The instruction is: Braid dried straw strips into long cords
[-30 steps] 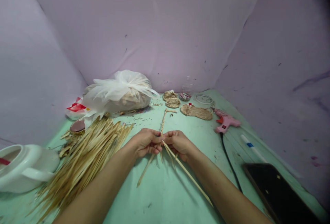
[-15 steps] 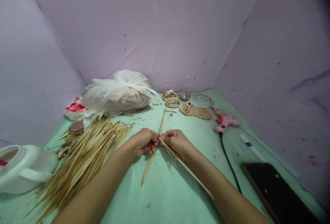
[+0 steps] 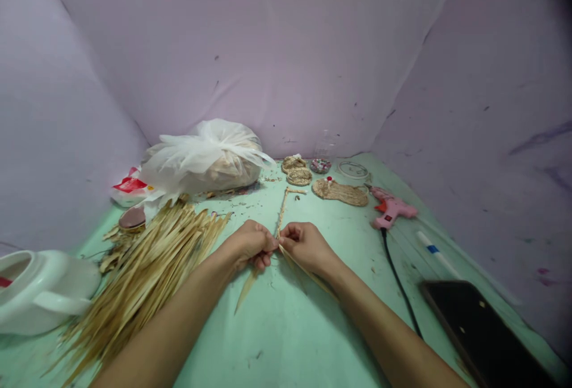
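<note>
Both hands meet at the near end of a thin braid (image 3: 283, 209) of pale dried leaf strips, which runs away from me and bends right at its far end. My left hand (image 3: 254, 245) pinches the braid's end, and a loose leaf strip (image 3: 246, 289) hangs below its fingers. Thumb and forefinger of my right hand (image 3: 306, 248) are pressed together on the same end. Another strip (image 3: 319, 282) trails from there under my right wrist. The exact crossing of the strips is hidden by the fingertips.
Dried leaf strips (image 3: 147, 275) lie heaped at left beside a white pitcher (image 3: 49, 292). Behind stands a tied plastic bag (image 3: 210, 158). Woven slippers (image 3: 339, 192), a bead container (image 3: 320, 165), a pink glue gun (image 3: 393, 209), a marker (image 3: 438, 254) and a phone (image 3: 482, 328) are at right.
The long strip that stuck out over my right forearm now lies lower, partly under the wrist. The strip below my left hand has swung slightly left. Both hands stay at the braid's end.
</note>
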Demonstrator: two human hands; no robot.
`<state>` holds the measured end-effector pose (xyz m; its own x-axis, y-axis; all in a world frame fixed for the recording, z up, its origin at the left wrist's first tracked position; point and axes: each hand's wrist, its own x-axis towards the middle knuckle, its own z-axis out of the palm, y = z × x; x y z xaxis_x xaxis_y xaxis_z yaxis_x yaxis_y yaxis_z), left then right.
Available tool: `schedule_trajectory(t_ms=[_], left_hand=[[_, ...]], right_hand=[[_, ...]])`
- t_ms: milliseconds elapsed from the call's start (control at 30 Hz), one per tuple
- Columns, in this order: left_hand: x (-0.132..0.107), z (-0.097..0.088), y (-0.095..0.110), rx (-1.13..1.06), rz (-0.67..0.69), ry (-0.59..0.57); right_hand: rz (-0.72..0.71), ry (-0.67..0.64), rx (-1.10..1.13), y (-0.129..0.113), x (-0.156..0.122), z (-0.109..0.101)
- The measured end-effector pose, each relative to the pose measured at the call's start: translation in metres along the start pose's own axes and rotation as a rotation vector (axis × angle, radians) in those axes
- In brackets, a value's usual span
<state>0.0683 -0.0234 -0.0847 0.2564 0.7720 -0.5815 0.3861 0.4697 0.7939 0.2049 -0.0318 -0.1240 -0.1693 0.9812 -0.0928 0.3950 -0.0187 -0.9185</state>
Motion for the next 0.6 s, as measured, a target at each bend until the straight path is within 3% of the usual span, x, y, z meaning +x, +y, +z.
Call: schedule_trajectory(t_ms=[133, 267, 367, 500, 600], left_hand=[[-0.004, 0.005, 0.003, 0.152, -0.027, 0.091], [-0.006, 0.012, 0.006, 0.132, 0.009, 0.153], [-0.005, 0.015, 0.004, 0.074, 0.014, 0.163], [-0.005, 0.012, 0.002, 0.065, -0.044, 0.166], [-0.005, 0.006, 0.002, 0.079, -0.034, 0.101]], right_hand=[[-0.054, 0.013, -0.178, -0.011, -0.006, -0.006], [0.02, 0.085, -0.384, -0.028, -0.015, -0.01], [0.078, 0.094, -0.47, -0.038, -0.021, -0.007], [0.043, 0.103, -0.559, -0.05, -0.03, -0.001], [0.031, 0.097, -0.644, -0.059, -0.036, 0.003]])
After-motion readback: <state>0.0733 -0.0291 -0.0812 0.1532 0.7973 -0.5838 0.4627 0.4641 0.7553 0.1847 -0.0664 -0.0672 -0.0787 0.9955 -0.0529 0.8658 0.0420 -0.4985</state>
